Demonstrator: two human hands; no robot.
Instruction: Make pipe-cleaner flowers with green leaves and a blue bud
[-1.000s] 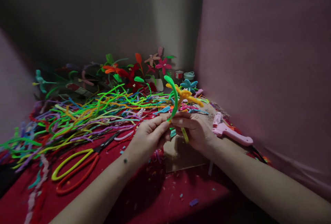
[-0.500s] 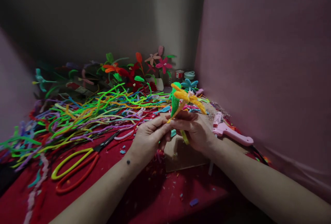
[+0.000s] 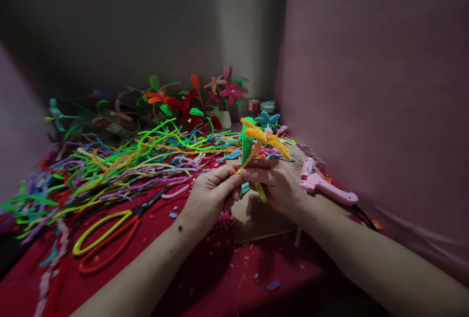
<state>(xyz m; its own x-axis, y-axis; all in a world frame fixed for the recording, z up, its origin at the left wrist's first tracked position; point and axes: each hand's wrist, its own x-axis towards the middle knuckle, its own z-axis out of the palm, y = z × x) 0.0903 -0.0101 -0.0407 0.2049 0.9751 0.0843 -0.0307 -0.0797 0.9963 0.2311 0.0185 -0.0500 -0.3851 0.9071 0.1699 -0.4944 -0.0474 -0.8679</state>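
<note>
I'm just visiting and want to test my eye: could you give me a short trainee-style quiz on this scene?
1. True or false: the left hand is holding the scissors.
2. Which colour are the petals of the flower held up at the fingertips? A) blue B) orange-yellow C) purple
3. Which hand is nearer the pink glue gun?

Key:
1. False; they lie on the red cloth.
2. B
3. The right hand.

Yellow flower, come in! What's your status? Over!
Left hand, right hand: both pinching the stem. Yellow flower: tilted, green leaf behind. Scissors left, glue gun right, neither in the way.
</note>
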